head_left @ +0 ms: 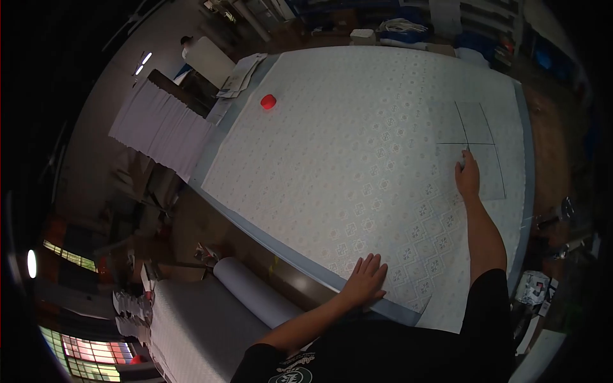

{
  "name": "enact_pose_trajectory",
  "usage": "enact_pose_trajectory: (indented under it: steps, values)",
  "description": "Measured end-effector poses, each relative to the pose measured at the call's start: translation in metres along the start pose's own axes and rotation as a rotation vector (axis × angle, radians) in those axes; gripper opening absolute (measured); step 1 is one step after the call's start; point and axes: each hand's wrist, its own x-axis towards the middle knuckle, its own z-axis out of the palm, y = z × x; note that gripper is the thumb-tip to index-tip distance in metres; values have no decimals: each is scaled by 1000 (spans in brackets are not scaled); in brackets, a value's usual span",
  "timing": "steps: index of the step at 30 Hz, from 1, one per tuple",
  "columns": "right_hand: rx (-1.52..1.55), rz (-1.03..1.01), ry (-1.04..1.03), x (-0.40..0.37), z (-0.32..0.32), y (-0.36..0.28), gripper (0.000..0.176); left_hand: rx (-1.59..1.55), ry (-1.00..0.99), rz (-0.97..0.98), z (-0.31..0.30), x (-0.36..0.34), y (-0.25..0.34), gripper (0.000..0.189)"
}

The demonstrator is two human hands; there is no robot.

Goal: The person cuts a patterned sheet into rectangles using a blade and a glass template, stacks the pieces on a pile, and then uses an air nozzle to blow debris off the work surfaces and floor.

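White patterned fabric (319, 147) lies spread over a large table. My left hand (367, 277) rests flat on it near the front edge, fingers stretched out. On the right side of the fabric is a pale see-through sheet (482, 166) marked with dark lines. My right hand (469, 175) is closed over this sheet, its index finger pointing to where two lines cross. I cannot tell what small thing is in that hand. Far to the left, a round red object (268, 101) sits on the fabric.
The table's grey edge (274, 241) runs along the near left side. Below it lies a grey fabric roll (255, 293). Pleated white cloth (163, 121) hangs at the left, and papers (242, 73) lie on the far left corner. A person (186, 46) is in the background.
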Motion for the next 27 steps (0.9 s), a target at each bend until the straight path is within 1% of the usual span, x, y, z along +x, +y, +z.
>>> enact_pose_trajectory:
  steps: [4, 6, 9, 10, 12, 14, 16, 19, 21, 24, 25, 27]
  values:
    - [-31, -10, 23, 0, 3, 5, 42, 1, -4, 66, -3, 15, 3, 81]
    - [-25, -11, 24, -1, 3, 7, 42, 8, -7, 162, -2, 21, 2, 80]
    - [-21, -39, 53, 0, 4, 7, 41, 12, -2, 171, 11, 21, -3, 78]
    - [-17, -14, 34, -1, 3, 6, 42, 13, 2, 171, 17, 19, -4, 78]
    - [-10, 4, 26, -1, 2, 3, 42, 19, 63, 201, 25, 18, -9, 84]
    - [-30, 53, 8, -1, 1, -1, 41, -4, 76, 233, 30, 18, -17, 86]
    - [-33, 31, 12, 0, 1, 1, 42, -32, 77, 263, 29, 15, -21, 88]
    - [-38, -13, 33, 0, 4, 5, 43, -46, 22, 292, 24, 8, -24, 93]
    - [-39, -37, 59, -1, 6, 6, 43, -59, -60, 310, 16, 6, -26, 95]
    - [-26, 21, 49, -1, 8, 7, 43, -73, -100, 312, 10, 8, -26, 95]
    - [-22, -7, 66, -1, 9, 10, 43, -78, -100, 313, 11, 10, -26, 95]
    - [-22, -42, 78, -1, 9, 12, 43, -42, -133, 291, 11, 16, -24, 89]
